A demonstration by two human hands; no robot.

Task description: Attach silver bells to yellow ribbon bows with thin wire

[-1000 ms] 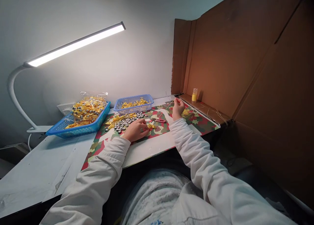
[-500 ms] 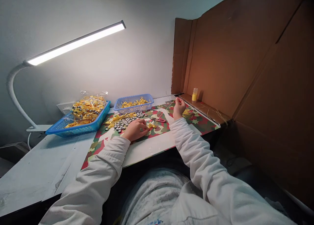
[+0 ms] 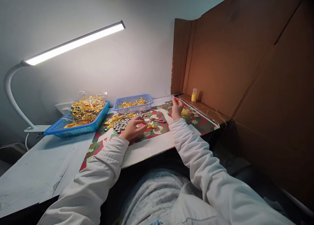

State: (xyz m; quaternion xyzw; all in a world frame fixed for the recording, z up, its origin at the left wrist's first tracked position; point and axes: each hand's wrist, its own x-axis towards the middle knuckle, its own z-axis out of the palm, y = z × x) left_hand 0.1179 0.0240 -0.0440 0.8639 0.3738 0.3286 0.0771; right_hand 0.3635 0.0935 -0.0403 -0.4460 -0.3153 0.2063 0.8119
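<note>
My left hand [image 3: 133, 128] hovers low over the patterned mat [image 3: 164, 133], its fingers apart, just left of a small yellow ribbon piece [image 3: 151, 126]. Raised at the right, my right hand [image 3: 177, 107] is pinched on a thin thread [image 3: 169, 106] that slants down toward the ribbon piece. A pair of small pink-handled snips [image 3: 158, 120] lies on the mat between my hands. Silver bells [image 3: 121, 124] are heaped beside my left hand, with yellow cords [image 3: 120, 119] behind them. Loose yellow thread [image 3: 186, 112] lies right of my right hand.
A blue basket [image 3: 80, 129] piled with yellow ribbons and bells stands at the left. A smaller blue basket [image 3: 133, 97] is at the back. The yellow bottle [image 3: 194, 95] stands by the cardboard wall [image 3: 220, 61]. A lit lamp [image 3: 76, 43] hangs over the left side.
My left hand has drawn slightly left, off the ribbon piece, and its fingers have spread. My right hand has shifted slightly left with the thread.
</note>
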